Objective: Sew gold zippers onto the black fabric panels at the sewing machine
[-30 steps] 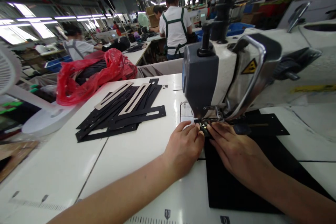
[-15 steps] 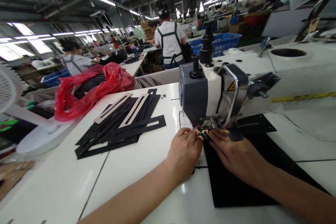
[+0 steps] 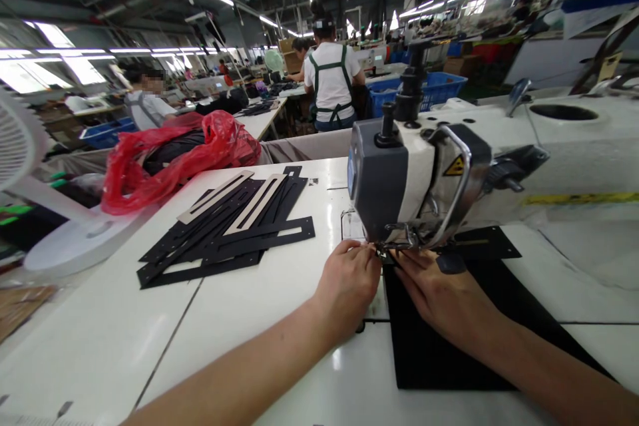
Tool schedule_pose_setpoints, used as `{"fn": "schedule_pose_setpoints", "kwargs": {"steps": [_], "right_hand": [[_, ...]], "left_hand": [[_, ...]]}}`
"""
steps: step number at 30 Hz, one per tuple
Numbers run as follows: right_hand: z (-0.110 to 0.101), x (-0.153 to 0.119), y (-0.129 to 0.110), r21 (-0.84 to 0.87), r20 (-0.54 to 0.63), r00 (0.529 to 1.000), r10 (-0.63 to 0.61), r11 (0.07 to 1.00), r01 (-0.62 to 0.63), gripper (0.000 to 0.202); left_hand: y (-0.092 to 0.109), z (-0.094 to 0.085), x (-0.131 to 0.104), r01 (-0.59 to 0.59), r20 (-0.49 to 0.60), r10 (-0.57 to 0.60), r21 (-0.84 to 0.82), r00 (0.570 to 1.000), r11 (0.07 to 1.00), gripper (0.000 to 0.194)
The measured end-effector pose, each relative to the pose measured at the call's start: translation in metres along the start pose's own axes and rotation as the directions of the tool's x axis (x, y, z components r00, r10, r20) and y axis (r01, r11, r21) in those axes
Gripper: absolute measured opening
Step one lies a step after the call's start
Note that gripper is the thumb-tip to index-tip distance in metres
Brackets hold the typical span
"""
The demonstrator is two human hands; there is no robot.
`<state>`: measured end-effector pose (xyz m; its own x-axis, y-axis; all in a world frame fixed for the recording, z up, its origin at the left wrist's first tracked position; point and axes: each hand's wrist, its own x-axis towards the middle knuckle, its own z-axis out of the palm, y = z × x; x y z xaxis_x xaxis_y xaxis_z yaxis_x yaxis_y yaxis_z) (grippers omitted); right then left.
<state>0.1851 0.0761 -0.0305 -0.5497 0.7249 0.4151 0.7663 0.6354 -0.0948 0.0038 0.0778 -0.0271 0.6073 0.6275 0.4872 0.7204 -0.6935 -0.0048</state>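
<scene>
A black fabric panel (image 3: 439, 353) lies flat on the table under the head of a sewing machine (image 3: 384, 180). Along its left edge, close by the needle area, my left hand (image 3: 349, 286) has its fingers curled and pressed together. What those fingertips pinch is hidden. My right hand (image 3: 439, 283) rests on the panel with its fingers stretched out toward the presser foot, their tips partly covered by the machine. Beyond that hand, a black slotted strip (image 3: 492, 243) reaches out from behind the machine head.
Left of the machine lies a pile of black slotted pieces (image 3: 200, 246), with two beige slotted pieces (image 3: 257, 203) on top. A red plastic bag (image 3: 219, 140) and a white fan (image 3: 74, 239) stand farther left. Other people work behind, near a blue crate (image 3: 439, 90).
The camera view has shifted slightly, so the machine and background sit a little farther right. Both hands keep nearly the same place and pose at the needle area.
</scene>
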Motion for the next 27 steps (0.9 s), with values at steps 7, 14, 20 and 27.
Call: {"fn": "schedule_pose_setpoints", "kwargs": {"steps": [7, 14, 20, 27], "right_hand": [[-0.014, -0.009, 0.008, -0.138, -0.047, 0.999, -0.002, 0.99, -0.005, 0.031], [-0.054, -0.076, -0.038, -0.325, -0.07, 0.966, -0.25, 0.921, 0.215, 0.061], [-0.053, -0.077, -0.057, -0.317, -0.05, 0.952, -0.303, 0.908, 0.272, 0.066], [-0.067, -0.092, -0.036, -0.016, -0.092, 0.936, -0.341, 0.94, 0.341, 0.038]], "left_hand": [[-0.001, -0.009, -0.004, 0.085, 0.005, -0.085, -0.083, 0.996, 0.993, 0.009], [0.032, -0.047, -0.043, 0.095, 0.103, -0.079, -0.158, 0.992, 0.983, 0.022], [0.029, -0.053, -0.045, 0.126, 0.167, -0.1, -0.151, 0.981, 0.98, 0.022], [0.026, -0.056, -0.047, 0.172, 0.164, -0.149, -0.135, 0.975, 0.976, 0.021]]}}
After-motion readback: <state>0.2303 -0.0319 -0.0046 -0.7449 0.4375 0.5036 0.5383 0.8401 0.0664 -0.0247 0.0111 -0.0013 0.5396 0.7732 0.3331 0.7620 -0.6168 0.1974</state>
